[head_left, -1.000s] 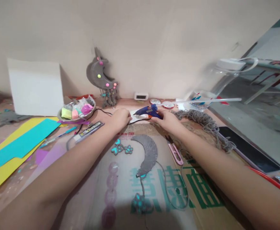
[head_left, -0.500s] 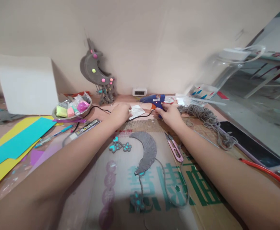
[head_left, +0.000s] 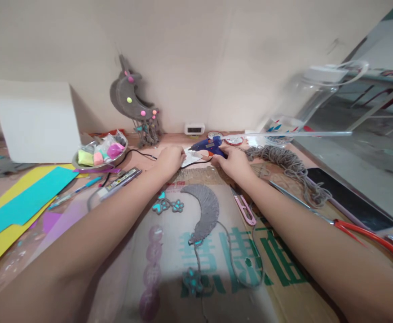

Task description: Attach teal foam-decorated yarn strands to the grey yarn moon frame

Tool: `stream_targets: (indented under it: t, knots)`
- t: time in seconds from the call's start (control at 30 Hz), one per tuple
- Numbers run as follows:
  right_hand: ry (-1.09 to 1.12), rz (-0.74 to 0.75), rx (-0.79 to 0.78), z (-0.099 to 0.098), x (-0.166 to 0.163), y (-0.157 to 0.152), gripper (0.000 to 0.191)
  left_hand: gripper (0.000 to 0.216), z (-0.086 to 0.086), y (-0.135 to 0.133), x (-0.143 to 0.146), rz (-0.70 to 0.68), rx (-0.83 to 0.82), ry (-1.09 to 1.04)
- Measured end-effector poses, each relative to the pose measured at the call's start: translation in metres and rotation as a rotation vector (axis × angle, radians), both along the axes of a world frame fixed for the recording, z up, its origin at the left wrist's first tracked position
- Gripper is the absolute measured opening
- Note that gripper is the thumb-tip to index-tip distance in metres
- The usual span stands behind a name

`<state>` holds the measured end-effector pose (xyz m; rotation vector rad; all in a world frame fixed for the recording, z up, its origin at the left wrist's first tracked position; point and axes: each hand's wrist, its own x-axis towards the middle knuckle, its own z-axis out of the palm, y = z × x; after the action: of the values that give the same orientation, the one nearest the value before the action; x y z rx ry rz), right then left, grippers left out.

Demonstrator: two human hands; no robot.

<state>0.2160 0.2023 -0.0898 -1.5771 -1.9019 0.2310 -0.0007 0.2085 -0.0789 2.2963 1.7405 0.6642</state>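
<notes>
My right hand [head_left: 234, 162] is closed round the handle of a blue glue gun [head_left: 207, 145], whose nozzle points left over a white paper piece [head_left: 191, 158]. A clear glue stick [head_left: 304, 134] sticks out of its back. With fingers closed at the paper's left edge, my left hand [head_left: 171, 160] pinches it. Nearer to me, a yarn-wrapped grey crescent moon [head_left: 207, 211] lies on the cardboard [head_left: 169, 287], a flower charm [head_left: 192, 280] hanging from its lower tip. Small grey and turquoise charms [head_left: 167, 204] lie left of it, pink thread snips [head_left: 244, 207] to its right.
A finished moon ornament [head_left: 125, 96] leans on the wall beside a bowl of clay packets [head_left: 102, 154]. Grey yarn [head_left: 284, 168], a phone [head_left: 351, 199], red-handled scissors [head_left: 368, 231] and a clear bottle [head_left: 320, 96] stand or lie at right. A black cord [head_left: 139, 151] runs behind my left hand.
My right hand has brought the glue gun left and slightly down, so its nozzle is now over the white paper. My left hand has stayed almost in place at the paper.
</notes>
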Motion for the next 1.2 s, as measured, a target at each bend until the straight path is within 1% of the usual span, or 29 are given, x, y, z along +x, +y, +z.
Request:
stream_targets:
  t: [0.1, 0.2, 0.3, 0.4, 0.5, 0.53, 0.6, 0.7, 0.73, 0.77, 0.8, 0.83, 0.9, 1.0, 1.13, 1.2]
  knots:
    - [-0.029, 0.026, -0.008, 0.002, -0.001, -0.002, 0.027, 0.015, 0.002, -0.001, -0.006, 0.017, 0.004, -0.131]
    - [-0.049, 0.031, -0.023, 0.005, -0.001, -0.003, 0.026, 0.01, 0.002, 0.004, -0.012, 0.028, -0.018, -0.324]
    - [-0.061, 0.04, -0.029, 0.006, -0.001, -0.003, 0.026, 0.015, 0.004, 0.009, -0.013, -0.011, -0.076, -0.548]
    - [-0.066, 0.049, -0.025, 0.005, -0.001, -0.003, 0.026, 0.019, 0.011, 0.009, -0.012, -0.062, -0.16, -0.744]
    - [-0.068, 0.051, -0.02, 0.004, 0.0, -0.003, 0.026, 0.016, 0.024, 0.006, -0.016, -0.034, -0.279, -0.915]
    - [-0.067, 0.051, -0.02, 0.004, 0.0, -0.003, 0.027, 0.014, 0.029, 0.004, -0.019, -0.016, -0.302, -0.926]
    - [-0.066, 0.05, -0.02, 0.004, 0.0, -0.003, 0.027, 0.011, 0.038, 0.0, -0.028, 0.019, -0.311, -0.882]
    - [-0.065, 0.04, -0.024, 0.004, -0.001, -0.003, 0.03, 0.008, 0.053, -0.011, -0.046, 0.075, -0.239, -0.793]
    - [-0.065, 0.036, -0.026, 0.004, -0.001, -0.003, 0.03, 0.007, 0.058, -0.016, -0.051, 0.099, -0.179, -0.741]
    - [-0.066, 0.033, -0.029, 0.004, -0.001, -0.003, 0.03, 0.009, 0.063, -0.021, -0.057, 0.132, -0.042, -0.59]
    - [-0.067, 0.03, -0.032, 0.004, -0.001, -0.003, 0.03, 0.009, 0.067, -0.027, -0.061, 0.162, 0.045, -0.453]
    - [-0.069, 0.028, -0.035, 0.004, -0.001, -0.004, 0.03, 0.01, 0.071, -0.033, -0.065, 0.19, 0.109, -0.37]
    - [-0.074, 0.025, -0.039, 0.004, -0.001, -0.004, 0.03, 0.013, 0.077, -0.045, -0.071, 0.223, 0.199, -0.346]
    - [-0.088, 0.022, -0.042, 0.004, -0.001, -0.005, 0.032, 0.014, 0.079, -0.058, -0.073, 0.185, 0.156, -0.371]
    - [-0.132, 0.036, -0.056, 0.007, -0.001, -0.004, 0.034, 0.016, 0.074, -0.073, -0.065, 0.064, 0.021, -0.353]
    - [-0.168, 0.034, -0.069, 0.011, 0.001, -0.004, 0.04, 0.016, 0.072, -0.082, -0.06, -0.011, -0.038, -0.409]
